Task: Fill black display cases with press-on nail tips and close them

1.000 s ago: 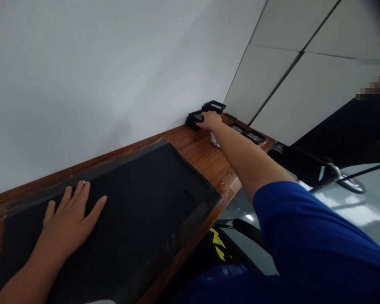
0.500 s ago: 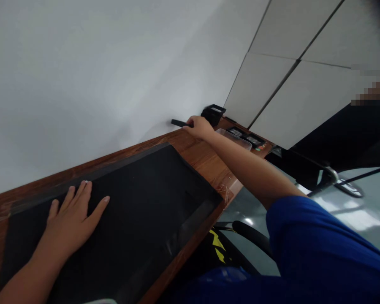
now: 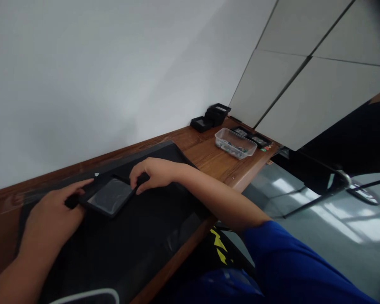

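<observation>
A flat black case (image 3: 111, 196) with a grey, clear-looking window in its top lies tilted over the black mat (image 3: 152, 228). My right hand (image 3: 153, 172) pinches its right edge between thumb and curled fingers. At the opposite edge, my left hand (image 3: 55, 213) grips the case, forefinger stretched along the far side and thumb partly hidden. Whether the case rests fully on the mat or is slightly raised, I cannot tell. A small white bit (image 3: 96, 174) shows just beyond the case.
Further right on the wooden table (image 3: 205, 150) stands a clear plastic tub (image 3: 236, 143) with small parts in it. Behind it are stacked black cases (image 3: 213, 116) and two more cases (image 3: 251, 137). A white curved cable or rim (image 3: 91, 292) crosses the bottom. A chair (image 3: 342, 177) stands right.
My right hand has come back from the far right with the black case, now over the mat. My left hand, flat on the mat before, has moved to grip the case's left edge.
</observation>
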`<state>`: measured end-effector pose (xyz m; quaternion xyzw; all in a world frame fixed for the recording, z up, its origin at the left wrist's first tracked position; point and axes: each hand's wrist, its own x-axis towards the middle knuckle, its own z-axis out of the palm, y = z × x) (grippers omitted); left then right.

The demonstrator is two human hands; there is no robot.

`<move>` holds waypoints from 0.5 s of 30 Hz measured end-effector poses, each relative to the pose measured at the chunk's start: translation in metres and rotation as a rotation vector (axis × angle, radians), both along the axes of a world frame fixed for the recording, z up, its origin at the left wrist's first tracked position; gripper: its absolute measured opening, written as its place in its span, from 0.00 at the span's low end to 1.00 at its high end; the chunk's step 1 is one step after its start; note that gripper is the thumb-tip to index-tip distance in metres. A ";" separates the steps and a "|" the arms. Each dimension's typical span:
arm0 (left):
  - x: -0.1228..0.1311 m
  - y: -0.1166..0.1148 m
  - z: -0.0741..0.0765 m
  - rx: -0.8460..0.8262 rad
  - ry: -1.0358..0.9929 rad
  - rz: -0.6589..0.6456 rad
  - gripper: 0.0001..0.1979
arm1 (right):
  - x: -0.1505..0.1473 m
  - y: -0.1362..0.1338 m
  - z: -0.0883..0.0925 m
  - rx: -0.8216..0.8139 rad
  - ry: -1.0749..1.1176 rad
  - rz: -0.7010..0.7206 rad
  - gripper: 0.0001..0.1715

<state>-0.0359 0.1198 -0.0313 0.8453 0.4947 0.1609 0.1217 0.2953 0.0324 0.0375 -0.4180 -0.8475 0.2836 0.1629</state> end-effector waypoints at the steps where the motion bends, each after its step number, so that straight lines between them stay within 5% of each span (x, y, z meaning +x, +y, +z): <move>1: 0.004 -0.004 0.004 -0.043 0.025 0.046 0.28 | 0.003 0.002 -0.005 -0.040 0.012 -0.015 0.04; 5: 0.024 -0.021 0.009 -0.068 0.026 0.031 0.31 | 0.015 0.003 -0.021 -0.027 0.000 -0.111 0.05; 12: 0.034 -0.037 -0.010 0.026 -0.058 -0.288 0.37 | 0.009 -0.003 -0.021 -0.010 -0.066 -0.234 0.18; 15: 0.031 -0.036 -0.023 0.089 -0.031 -0.299 0.39 | 0.001 -0.009 -0.022 -0.022 -0.081 -0.182 0.40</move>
